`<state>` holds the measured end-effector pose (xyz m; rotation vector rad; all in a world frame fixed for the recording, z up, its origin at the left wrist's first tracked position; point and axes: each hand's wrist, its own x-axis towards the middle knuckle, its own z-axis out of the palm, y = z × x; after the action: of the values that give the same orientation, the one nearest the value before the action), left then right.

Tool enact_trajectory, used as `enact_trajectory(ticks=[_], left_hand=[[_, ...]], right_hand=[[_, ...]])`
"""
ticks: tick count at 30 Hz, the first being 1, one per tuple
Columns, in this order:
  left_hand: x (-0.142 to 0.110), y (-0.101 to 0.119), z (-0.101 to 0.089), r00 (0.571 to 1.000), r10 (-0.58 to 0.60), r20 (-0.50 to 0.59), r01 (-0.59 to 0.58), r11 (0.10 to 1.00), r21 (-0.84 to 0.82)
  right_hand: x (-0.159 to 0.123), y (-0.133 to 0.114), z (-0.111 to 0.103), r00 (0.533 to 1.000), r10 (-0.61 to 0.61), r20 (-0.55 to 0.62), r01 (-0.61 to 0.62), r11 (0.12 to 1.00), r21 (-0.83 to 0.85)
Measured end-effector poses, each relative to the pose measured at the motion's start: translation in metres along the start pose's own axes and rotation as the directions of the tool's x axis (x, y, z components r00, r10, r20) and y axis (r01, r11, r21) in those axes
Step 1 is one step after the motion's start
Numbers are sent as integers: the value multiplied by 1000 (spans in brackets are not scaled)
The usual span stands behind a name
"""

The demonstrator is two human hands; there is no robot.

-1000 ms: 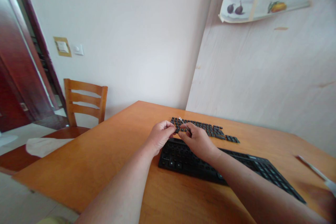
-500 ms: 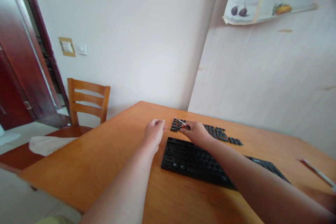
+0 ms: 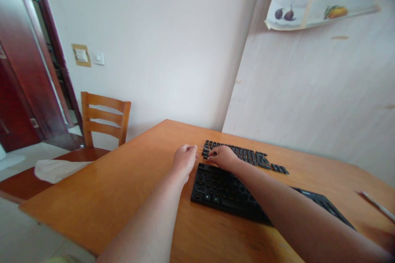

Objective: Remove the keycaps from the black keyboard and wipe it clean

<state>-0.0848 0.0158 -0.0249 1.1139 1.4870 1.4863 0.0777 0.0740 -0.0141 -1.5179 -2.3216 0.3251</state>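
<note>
1. We have the wooden table (image 3: 135, 181) under all our work, its top carrying the keyboard and the key caps.
2. A wooden chair (image 3: 105, 115) stands beyond the table's left edge, and its seat holds a white cloth (image 3: 61, 170) (crumpled, as far as we can see).
3. On the wall above hangs a painted sheet (image 3: 304, 16) with pictures of fruit.
4. Our black keyboard (image 3: 226, 191) lies flat on the table, its frame acting as a holder: rows of round sockets, with a few white-marked keys seated in the near left corner. Our right forearm crosses over it, hiding part.
5. Just behind it, our loose key caps (image 3: 251, 156) lie in rows directly on the wood.
6. Our left hand (image 3: 185, 158) hovers left of those rows, fingers curled inward; we cannot tell whether they grasp anything.
7. Our right hand (image 3: 224, 157) is over the rows' left end, fingertips pinched around a thin metal tool (image 3: 206, 149), which is blurred.
8. A slim stick (image 3: 376, 205) lies well apart, at the right.
</note>
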Motion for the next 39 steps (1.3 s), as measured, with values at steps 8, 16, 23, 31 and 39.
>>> enact_trajectory(ticks=[8,16,23,31,39], left_hand=[[1,-2,1,1000,10,6,-10,1000,21],[3,-4,2,1000,17,7,-18,999,42],[5,-4,3,1000,24,11,-24,998,58],[5,-9,5,999,46,16,-47,994,97],[1,-7,4,991,109,81,-119,983,141]], right_hand=[[2,-3,4,999,20,37,-19,1000,-20],[1,-6,5,999,27,18,-26,999,-21],[-6,-11,-13,993,52,-110,-44,996,71],[-42,-22,-46,972,67,-223,15,939,344],[-92,-41,-54,985,-121,121,31,820,571]])
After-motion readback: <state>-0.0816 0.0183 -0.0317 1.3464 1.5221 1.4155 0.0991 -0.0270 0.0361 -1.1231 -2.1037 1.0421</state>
